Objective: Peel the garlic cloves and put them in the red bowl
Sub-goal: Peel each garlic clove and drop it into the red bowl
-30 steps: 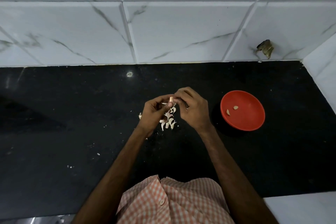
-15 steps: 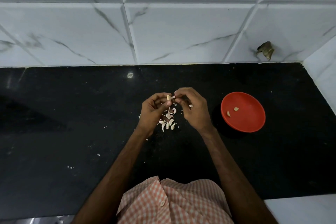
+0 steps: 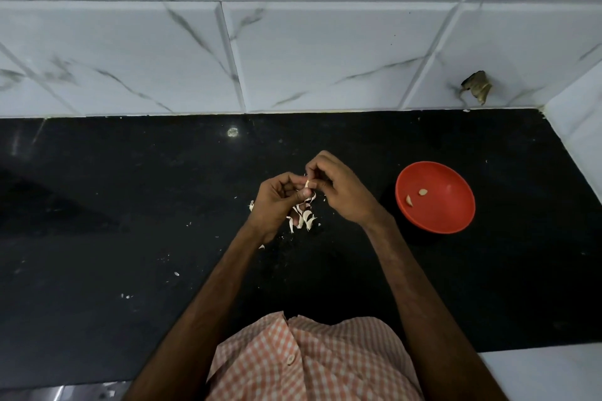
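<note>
As the left grip [image 3: 277,202] still pinched the garlic clove [image 3: 307,184], the right grip [image 3: 338,192] had risen, pinching its skin. Peeling was evidently unfinished.

dim, bluish light; wall tiles [image 3: 325,52] bow at the edges; fine detail perhaps slightly soft.

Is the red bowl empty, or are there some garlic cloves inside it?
Not empty, but nearly: two pale garlic cloves lie on the bottom of the red bowl; the rest of it is bare.
</note>
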`<state>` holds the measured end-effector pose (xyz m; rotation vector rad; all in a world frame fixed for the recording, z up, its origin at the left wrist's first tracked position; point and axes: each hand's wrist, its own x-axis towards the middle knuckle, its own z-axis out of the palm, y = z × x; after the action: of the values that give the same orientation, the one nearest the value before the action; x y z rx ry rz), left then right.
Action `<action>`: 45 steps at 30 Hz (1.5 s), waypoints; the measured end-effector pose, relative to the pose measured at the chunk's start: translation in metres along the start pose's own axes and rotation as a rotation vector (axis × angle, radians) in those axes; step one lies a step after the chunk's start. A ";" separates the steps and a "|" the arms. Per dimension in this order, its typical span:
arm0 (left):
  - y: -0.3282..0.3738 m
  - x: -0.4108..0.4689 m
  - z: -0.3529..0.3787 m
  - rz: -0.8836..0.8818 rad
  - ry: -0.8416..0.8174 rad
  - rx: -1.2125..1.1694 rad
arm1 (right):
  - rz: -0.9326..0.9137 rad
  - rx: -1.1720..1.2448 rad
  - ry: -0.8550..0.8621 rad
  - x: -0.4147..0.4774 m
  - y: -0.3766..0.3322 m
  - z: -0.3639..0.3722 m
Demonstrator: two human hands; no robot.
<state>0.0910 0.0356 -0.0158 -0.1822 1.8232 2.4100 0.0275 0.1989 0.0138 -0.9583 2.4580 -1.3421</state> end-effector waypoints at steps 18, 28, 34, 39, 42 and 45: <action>0.005 0.006 0.012 0.016 0.038 -0.111 | -0.064 -0.232 0.291 -0.006 -0.001 0.014; 0.004 0.005 0.024 -0.023 0.108 -0.283 | -0.018 -0.078 0.324 -0.006 0.000 0.021; 0.005 0.008 0.025 0.021 0.162 -0.264 | -0.039 0.001 0.350 -0.009 0.006 0.022; 0.006 0.005 0.020 0.109 0.249 -0.051 | -0.029 0.072 0.399 -0.008 0.002 0.018; 0.007 0.004 0.021 0.120 0.248 -0.004 | -0.027 0.062 0.395 -0.006 0.003 0.021; 0.004 0.004 0.018 0.126 0.234 0.008 | -0.015 0.068 0.400 -0.003 0.006 0.019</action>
<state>0.0856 0.0518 -0.0076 -0.3742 1.9963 2.5607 0.0355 0.1901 -0.0020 -0.7527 2.6620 -1.7566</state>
